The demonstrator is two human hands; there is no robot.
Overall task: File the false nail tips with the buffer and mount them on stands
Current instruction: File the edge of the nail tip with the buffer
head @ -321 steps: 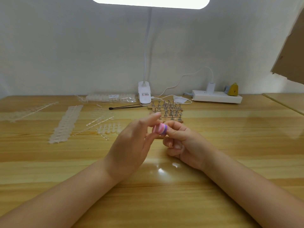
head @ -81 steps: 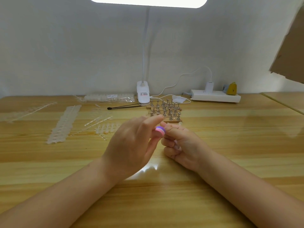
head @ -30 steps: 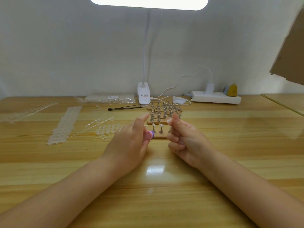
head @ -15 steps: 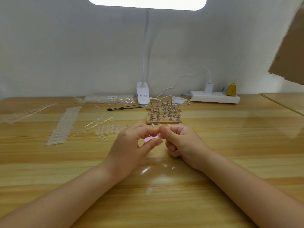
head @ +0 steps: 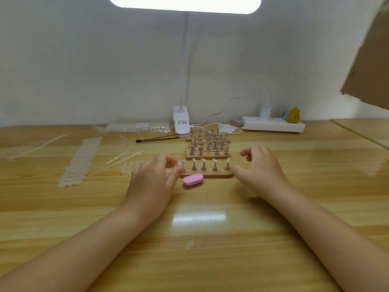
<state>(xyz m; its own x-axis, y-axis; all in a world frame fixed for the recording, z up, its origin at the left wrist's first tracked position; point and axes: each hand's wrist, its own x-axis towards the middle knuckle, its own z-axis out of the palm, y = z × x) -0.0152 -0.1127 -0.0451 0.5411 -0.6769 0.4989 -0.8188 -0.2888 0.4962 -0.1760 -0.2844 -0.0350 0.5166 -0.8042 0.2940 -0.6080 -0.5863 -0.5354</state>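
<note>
Two hands: left grip [head: 154, 178] pinching a nail tip [head: 179, 164], right grip [head: 260, 167] loosely curled, empty.

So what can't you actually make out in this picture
- Head view: whether the nail tip is seated on the leftmost stand; the left hand covers the joint.
- Right hand: its thumb tip touching the nearest wooden base or just beside it, unclear.
- Label on the lamp clip: too small.
</note>
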